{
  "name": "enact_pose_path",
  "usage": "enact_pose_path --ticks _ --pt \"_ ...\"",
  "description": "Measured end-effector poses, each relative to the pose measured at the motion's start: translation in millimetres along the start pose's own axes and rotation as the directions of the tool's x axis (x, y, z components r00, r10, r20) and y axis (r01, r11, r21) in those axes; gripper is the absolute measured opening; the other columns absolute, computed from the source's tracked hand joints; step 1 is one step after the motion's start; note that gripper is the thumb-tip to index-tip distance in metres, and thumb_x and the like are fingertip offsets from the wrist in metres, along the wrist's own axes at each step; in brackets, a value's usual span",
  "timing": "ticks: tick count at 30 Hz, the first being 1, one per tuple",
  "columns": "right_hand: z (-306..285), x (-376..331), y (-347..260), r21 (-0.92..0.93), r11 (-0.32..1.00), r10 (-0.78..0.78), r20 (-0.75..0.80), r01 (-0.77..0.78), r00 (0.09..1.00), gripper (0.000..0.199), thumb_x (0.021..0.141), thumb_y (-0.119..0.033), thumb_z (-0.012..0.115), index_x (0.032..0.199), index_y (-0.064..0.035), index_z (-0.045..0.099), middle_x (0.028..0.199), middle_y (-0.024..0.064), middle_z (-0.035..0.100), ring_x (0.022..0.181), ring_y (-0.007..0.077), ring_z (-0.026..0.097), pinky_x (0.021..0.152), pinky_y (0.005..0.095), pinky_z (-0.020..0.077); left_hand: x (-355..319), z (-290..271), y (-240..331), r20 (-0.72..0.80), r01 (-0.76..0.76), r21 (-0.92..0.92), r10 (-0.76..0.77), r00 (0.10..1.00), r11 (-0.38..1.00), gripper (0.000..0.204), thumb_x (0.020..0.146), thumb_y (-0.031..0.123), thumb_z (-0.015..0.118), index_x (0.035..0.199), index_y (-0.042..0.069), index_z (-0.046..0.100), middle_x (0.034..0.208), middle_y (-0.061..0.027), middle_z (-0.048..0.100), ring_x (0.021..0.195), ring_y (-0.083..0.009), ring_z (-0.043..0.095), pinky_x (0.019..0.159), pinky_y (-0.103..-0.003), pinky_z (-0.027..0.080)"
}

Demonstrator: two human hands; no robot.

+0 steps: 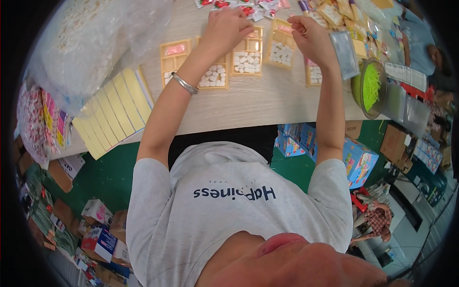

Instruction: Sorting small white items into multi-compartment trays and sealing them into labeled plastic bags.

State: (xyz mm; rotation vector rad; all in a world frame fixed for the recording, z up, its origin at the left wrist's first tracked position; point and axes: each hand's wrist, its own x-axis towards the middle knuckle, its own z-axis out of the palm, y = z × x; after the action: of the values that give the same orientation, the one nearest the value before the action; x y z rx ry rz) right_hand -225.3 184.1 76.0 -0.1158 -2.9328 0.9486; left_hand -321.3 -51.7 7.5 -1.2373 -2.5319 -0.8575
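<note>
My left hand reaches over the top of a cream compartment tray, its fingers curled close to the strawberry-printed sachets. What those fingers hold, if anything, is hidden. Small white pillow-shaped pieces fill that tray's lower compartment. My right hand is closed, thumb against fingers, at the upper right corner of a slanted tray. A pink piece lies in its top compartment, white pieces below. I cannot tell whether the fingers grip its edge. More trays stand on the left, and one lies partly under my right wrist.
At the left are a big clear bag of white pieces and a yellow lined sheet. On the right stand a bowl of green shreds, a flat grey packet and yellow packets. Boxes sit below the table.
</note>
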Motion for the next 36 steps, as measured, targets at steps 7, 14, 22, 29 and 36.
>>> enact_pose_path --ticks 7,14,22,29,36 --pt "75.7 6.3 -79.2 0.464 0.886 -0.109 0.178 0.014 0.978 0.018 0.096 0.005 0.058 0.113 0.0013 0.065 0.1 0.007 0.07 0.091 0.014 0.07 0.082 0.0267 0.0582 -51.2 -84.8 -16.6 -0.186 0.386 -0.402 -0.487 0.853 0.83 0.019 0.097 0.025 0.07 0.113 0.017 0.076 0.094 0.0005 0.069 0.082 -0.014 0.066 0.081 -0.024 0.049" --pt "136.1 6.2 -101.8 0.524 0.852 -0.018 0.066 -0.019 0.998 0.023 0.096 0.002 0.063 0.119 -0.0006 0.066 0.111 0.0075 0.073 0.096 0.0138 0.071 0.078 0.0271 0.0607 -97.2 -81.3 -19.4 -0.044 0.463 -0.44 -0.533 0.845 0.77 0.013 0.091 0.016 0.073 0.101 0.01 0.078 0.089 -0.0048 0.072 0.081 -0.0173 0.068 0.072 -0.029 0.053" --pt "-50.0 -54.2 63.4 -0.127 0.955 0.101 -0.706 -0.266 0.701 0.03 0.094 -0.01 0.07 0.123 -0.0028 0.07 0.115 0.0101 0.074 0.105 0.0187 0.07 0.092 0.0305 0.0533 -77.0 -49.0 -27.0 -0.124 0.096 -0.139 -0.113 0.986 0.986 0.012 0.083 0.014 0.076 0.094 0.008 0.079 0.087 -0.0048 0.07 0.084 -0.0258 0.065 0.075 -0.039 0.051" --pt "-177.8 -148.5 275.5 -0.524 0.164 0.698 -0.537 -0.836 0.474 0.047 0.085 -0.047 0.07 0.118 -0.014 0.075 0.118 0.0193 0.071 0.112 0.0343 0.068 0.095 0.0444 0.0536 -57.7 -41.1 -22.5 0.111 0.159 0.03 -0.161 0.981 0.987 0.013 0.086 0.021 0.073 0.09 0.011 0.08 0.085 -0.0031 0.07 0.085 -0.0244 0.063 0.082 -0.04 0.046" --pt "-160.2 -130.9 262.7 -0.473 0.226 0.763 -0.457 -0.851 0.457 0.041 0.084 -0.047 0.07 0.114 -0.0221 0.077 0.109 0.0115 0.076 0.107 0.0329 0.07 0.094 0.0442 0.054 -51.7 -49.3 -30.5 0.221 -0.15 0.345 0.076 0.972 0.927 0.015 0.093 0.027 0.068 0.094 0.014 0.076 0.088 -0.0012 0.071 0.087 -0.0216 0.066 0.082 -0.039 0.048"
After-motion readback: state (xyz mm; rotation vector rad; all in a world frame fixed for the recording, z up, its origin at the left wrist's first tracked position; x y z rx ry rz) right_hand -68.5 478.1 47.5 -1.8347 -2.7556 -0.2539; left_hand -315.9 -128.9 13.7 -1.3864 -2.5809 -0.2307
